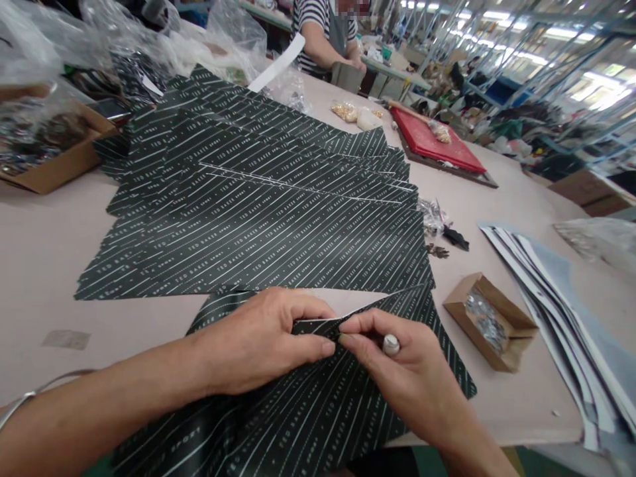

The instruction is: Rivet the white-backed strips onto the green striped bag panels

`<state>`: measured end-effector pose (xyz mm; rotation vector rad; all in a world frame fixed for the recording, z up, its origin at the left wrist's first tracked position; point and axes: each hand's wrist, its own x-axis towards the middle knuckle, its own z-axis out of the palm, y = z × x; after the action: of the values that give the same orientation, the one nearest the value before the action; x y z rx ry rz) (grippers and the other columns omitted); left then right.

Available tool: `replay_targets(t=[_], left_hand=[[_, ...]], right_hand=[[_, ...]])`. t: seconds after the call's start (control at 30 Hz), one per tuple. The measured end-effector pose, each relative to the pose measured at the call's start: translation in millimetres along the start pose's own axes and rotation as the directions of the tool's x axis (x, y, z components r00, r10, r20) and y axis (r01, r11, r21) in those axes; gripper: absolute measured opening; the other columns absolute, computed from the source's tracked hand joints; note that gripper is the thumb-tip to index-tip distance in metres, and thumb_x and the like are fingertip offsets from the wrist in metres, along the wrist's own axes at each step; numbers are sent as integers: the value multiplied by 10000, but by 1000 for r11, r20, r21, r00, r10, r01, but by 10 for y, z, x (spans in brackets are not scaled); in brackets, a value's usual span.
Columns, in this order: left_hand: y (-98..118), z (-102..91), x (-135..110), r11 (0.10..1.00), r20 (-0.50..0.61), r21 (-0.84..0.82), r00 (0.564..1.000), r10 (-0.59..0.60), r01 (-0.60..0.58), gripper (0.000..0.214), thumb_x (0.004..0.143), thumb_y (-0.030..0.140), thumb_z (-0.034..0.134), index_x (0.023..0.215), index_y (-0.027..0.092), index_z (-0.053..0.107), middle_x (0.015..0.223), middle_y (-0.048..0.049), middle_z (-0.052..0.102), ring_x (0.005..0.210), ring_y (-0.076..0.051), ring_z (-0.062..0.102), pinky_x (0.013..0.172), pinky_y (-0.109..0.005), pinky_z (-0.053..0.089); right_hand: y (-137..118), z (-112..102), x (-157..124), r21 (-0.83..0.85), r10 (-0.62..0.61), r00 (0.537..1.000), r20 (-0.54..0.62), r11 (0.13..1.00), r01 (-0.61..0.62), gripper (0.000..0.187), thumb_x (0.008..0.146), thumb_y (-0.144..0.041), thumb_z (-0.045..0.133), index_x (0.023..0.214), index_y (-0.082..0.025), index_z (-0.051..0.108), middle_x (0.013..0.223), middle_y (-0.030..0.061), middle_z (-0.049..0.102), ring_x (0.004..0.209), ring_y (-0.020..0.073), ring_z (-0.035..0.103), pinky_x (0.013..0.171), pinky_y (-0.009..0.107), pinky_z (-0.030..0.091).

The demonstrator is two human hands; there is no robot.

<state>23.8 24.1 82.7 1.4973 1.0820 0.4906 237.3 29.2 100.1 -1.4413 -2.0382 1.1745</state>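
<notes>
A dark fabric piece with white slanted lines and lettering hangs over the near table edge. My left hand pinches its raised upper edge between thumb and fingers. Close beside it, my right hand grips the same edge with thumb and forefinger. A slim tool with a rounded silvery end is tucked in my right hand; most of it is hidden, so its kind does not show. Just beyond lie overlapping panels of the same printed fabric, spread across the table.
A small cardboard box of clear packets stands at right, near long pale strips. At left is a larger cardboard box of small parts. A red padded board lies farther back. A person in a striped top works beyond the table.
</notes>
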Motion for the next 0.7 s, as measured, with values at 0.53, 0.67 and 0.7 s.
replay_targets(t=[0.53, 0.67, 0.7], left_hand=[[-69, 187, -156, 544, -29, 774, 839, 543, -325, 170, 1027, 169, 415, 1018, 209, 579, 760, 22, 440, 597, -124, 422, 523, -285, 291], [-67, 230, -199, 518, -51, 779, 787, 615, -354, 170, 1031, 152, 409, 1038, 187, 575, 756, 19, 447, 604, -123, 414, 517, -286, 285], [-74, 240, -204, 518, -65, 777, 774, 630, -357, 165, 1030, 145, 414, 1030, 180, 575, 753, 18, 447, 611, -125, 414, 524, -289, 286]], right_hand=[[205, 66, -154, -500, -609, 793, -28, 695, 516, 103, 975, -123, 527, 1000, -170, 615, 788, 32, 703, 682, 153, 696, 610, 263, 544], [162, 95, -234, -534, -664, 745, -63, 653, 537, 133, 957, -79, 498, 964, -166, 598, 761, 46, 715, 650, 158, 693, 577, 268, 520], [156, 100, -246, -537, -672, 737, -68, 648, 541, 141, 952, -68, 492, 974, -161, 596, 756, 50, 716, 648, 159, 691, 573, 269, 518]])
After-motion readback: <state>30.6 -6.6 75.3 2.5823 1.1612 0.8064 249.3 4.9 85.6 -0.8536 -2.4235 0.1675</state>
